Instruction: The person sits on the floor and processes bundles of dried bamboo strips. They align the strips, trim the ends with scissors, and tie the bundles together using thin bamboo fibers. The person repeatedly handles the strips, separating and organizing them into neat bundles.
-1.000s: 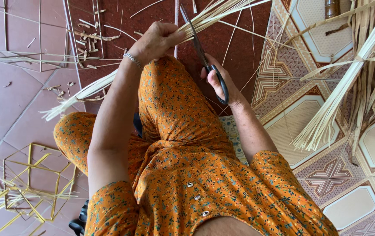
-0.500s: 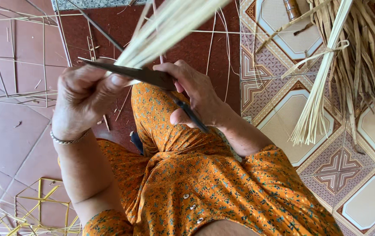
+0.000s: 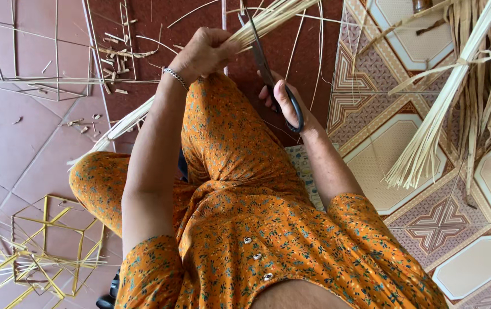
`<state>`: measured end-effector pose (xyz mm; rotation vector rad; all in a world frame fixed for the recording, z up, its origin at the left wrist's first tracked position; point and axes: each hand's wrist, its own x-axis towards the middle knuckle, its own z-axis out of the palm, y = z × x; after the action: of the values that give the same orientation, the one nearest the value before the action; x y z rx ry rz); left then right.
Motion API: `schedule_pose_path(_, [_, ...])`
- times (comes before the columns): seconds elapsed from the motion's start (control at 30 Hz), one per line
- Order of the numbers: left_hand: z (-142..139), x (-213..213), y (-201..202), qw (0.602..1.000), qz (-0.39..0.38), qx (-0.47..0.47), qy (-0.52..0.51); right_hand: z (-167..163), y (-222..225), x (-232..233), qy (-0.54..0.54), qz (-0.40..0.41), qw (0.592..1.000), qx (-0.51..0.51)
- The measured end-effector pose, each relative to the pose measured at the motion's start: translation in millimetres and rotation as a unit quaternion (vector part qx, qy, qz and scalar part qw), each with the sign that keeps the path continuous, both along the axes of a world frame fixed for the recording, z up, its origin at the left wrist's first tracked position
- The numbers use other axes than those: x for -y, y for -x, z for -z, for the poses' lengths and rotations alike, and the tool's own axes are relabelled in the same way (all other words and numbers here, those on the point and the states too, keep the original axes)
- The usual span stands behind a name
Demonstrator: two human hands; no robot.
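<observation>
Trimming looks like the step in hand: a pale bundle of thin straw-coloured strips (image 3: 268,17) at top centre sits clenched in the left hand (image 3: 202,54), while the right hand (image 3: 282,100) grips black-handled metal scissors (image 3: 265,66), blades touching the strips. Closing the blades squarely seems next. A yellow strip-built frame (image 3: 45,246) lies lower left.

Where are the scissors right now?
In the head view, top centre: the scissors are in the right hand, blades beside the straw bundle gripped by the left hand.
</observation>
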<state>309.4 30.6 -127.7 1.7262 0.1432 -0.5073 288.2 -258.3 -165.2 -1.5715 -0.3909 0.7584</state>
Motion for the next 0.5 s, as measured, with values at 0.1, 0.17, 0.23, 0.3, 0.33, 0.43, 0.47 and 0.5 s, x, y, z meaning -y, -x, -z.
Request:
schedule_pose_path(0.1, [7,-2,-4,1.0,0.006,0.013,0.023,-2,-6,-7,0.01,-0.006,1.0,0.015])
schedule_pose_path(0.17, [9,-2,-5,1.0,-0.003,-0.014,0.023,-6,-9,-11,0.022,-0.005,1.0,0.007])
schedule_pose_path(0.23, [11,-3,-6,0.999,0.001,-0.023,0.023,-8,-13,-16,0.023,-0.004,1.0,0.005])
schedule_pose_path(0.3, [13,-4,-8,0.999,0.002,-0.024,0.022,-10,-17,-18,0.034,-0.009,0.999,-0.008])
schedule_pose_path(0.33, [15,-4,-9,1.0,0.002,-0.021,0.021,-10,-18,-19,0.039,-0.011,0.999,-0.015])
schedule_pose_path(0.43, [21,-3,-12,0.999,0.011,-0.032,0.011,-10,-19,-23,0.077,-0.009,0.995,-0.058])
schedule_pose_path(0.47, [24,-2,-13,0.999,0.016,-0.039,0.006,-11,-18,-24,0.087,-0.002,0.994,-0.066])
schedule_pose_path(0.5, [26,-1,-13,0.999,0.028,-0.044,-0.001,-12,-17,-24,0.099,0.005,0.992,-0.073])
